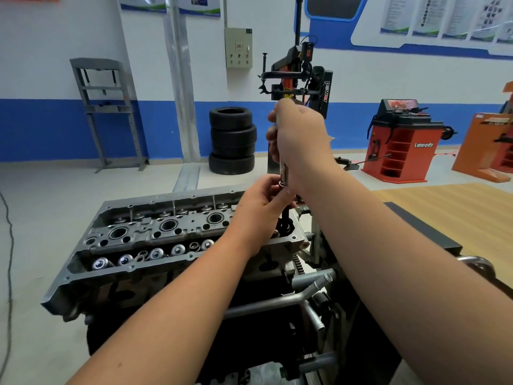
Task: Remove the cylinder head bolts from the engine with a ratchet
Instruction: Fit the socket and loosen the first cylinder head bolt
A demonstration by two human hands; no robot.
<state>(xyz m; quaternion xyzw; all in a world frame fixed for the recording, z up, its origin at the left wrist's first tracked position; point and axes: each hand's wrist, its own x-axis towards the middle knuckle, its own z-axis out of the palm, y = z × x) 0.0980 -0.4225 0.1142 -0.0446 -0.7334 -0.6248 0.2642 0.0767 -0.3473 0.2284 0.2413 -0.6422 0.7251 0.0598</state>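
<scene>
The engine's grey cylinder head (155, 232) lies open at centre, showing spark plug wells and valve springs. Above its right end a chrome ratchet tool (283, 170) stands upright. My right hand (298, 143) grips its upper part. My left hand (259, 209) pinches the lower end of the tool, just above a dark bolt (285, 222) that rises from the head's right end. The tool's top is hidden by my right hand.
The engine sits on a dark stand with metal pipes (311, 290). Behind stand stacked tyres (232, 140), a tyre changer (302, 76), a red wheel balancer (399, 140), a grey press frame (107, 107) and a wooden table (455, 215) at right.
</scene>
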